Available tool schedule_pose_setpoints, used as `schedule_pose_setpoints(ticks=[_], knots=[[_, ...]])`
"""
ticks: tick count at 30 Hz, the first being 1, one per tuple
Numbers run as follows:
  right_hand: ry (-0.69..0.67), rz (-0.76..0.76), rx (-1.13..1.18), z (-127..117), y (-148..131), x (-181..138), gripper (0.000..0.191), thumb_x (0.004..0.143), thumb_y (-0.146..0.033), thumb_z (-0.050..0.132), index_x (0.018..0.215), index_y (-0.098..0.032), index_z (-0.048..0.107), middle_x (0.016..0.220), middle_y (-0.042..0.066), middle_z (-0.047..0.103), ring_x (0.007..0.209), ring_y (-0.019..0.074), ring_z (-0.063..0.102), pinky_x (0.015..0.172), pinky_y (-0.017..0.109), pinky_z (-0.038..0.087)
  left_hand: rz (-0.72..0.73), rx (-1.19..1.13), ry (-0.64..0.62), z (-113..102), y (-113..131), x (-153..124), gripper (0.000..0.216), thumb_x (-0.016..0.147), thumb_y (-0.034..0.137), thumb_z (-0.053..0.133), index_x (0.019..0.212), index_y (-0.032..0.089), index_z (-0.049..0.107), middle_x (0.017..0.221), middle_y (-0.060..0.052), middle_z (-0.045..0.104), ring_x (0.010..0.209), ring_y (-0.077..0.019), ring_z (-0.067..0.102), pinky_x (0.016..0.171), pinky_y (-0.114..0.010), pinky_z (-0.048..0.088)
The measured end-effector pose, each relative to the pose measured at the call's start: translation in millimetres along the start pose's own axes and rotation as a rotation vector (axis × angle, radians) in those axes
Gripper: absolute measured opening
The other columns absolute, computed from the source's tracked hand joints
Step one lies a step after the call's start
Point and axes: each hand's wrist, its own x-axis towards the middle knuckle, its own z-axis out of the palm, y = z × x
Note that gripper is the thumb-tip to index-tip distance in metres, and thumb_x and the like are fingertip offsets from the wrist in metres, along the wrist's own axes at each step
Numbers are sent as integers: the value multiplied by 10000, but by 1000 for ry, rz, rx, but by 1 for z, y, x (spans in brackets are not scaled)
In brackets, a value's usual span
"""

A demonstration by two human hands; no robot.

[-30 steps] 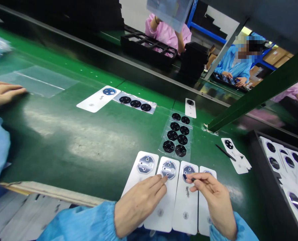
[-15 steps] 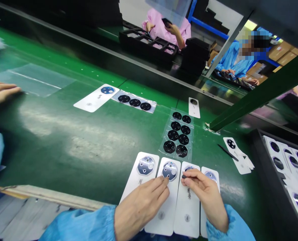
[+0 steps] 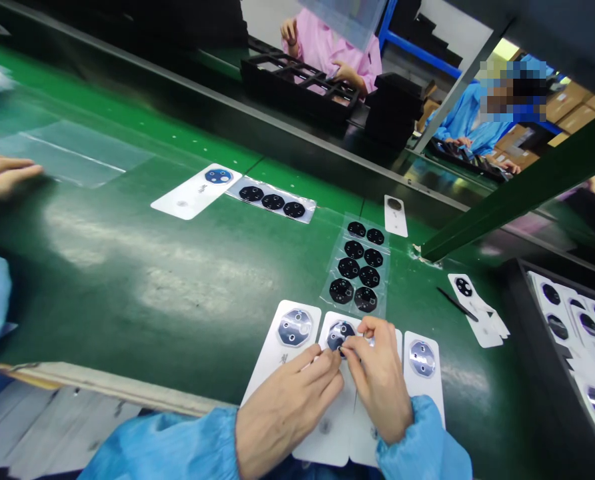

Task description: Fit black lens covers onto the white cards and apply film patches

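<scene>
Four white phone back panels (image 3: 292,357) lie side by side in front of me, each with a shiny dark camera disc (image 3: 295,327) near its top. My left hand (image 3: 292,400) rests on the second panel, fingers stretched out over it and tips at the disc's lower edge. My right hand (image 3: 380,377) reaches across the third panel, mostly covering it. Its thumb and index finger pinch a small dark piece, barely visible, at the lower edge of the second disc (image 3: 336,333), touching or almost touching my left fingertips.
Beyond lies a clear sheet of black octagonal discs (image 3: 348,268); a smaller strip (image 3: 272,201) and another panel (image 3: 197,193) are farther left. A black pen-like tool (image 3: 456,304) lies right, before a black tray (image 3: 522,333) of panels. Another person's hand (image 3: 5,175) rests at left.
My right hand has moved left from the third panel to the second panel's disc, uncovering the fourth panel's disc. My left hand has stayed nearly in place.
</scene>
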Motion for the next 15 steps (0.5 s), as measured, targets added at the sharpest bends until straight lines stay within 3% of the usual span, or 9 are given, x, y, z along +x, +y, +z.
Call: schedule_pose_setpoints(ticks=[6, 10, 15], knots=[[-77, 79, 74, 2, 7, 8, 180, 842, -64, 477, 778, -192, 587, 888, 41, 425, 853, 193, 435, 750, 360, 416, -2, 17, 23, -4, -2, 1, 171, 842, 50, 384, 839, 129, 535, 948, -85, 604, 936, -199, 511, 969, -379, 307], [20, 186, 107, -5, 7, 11, 147, 845, -151, 537, 728, -208, 607, 865, 26, 412, 871, 204, 428, 783, 389, 393, 8, 18, 44, -5, -2, 1, 187, 830, 35, 383, 853, 128, 543, 960, -80, 602, 945, -193, 503, 1000, -392, 285], [10, 67, 29, 0, 3, 5, 199, 851, -68, 469, 793, -195, 611, 887, 39, 404, 853, 193, 418, 760, 368, 397, 8, 19, 79, -6, -3, 3, 161, 839, 58, 396, 825, 141, 533, 882, -63, 598, 941, -189, 504, 1050, -433, 221]])
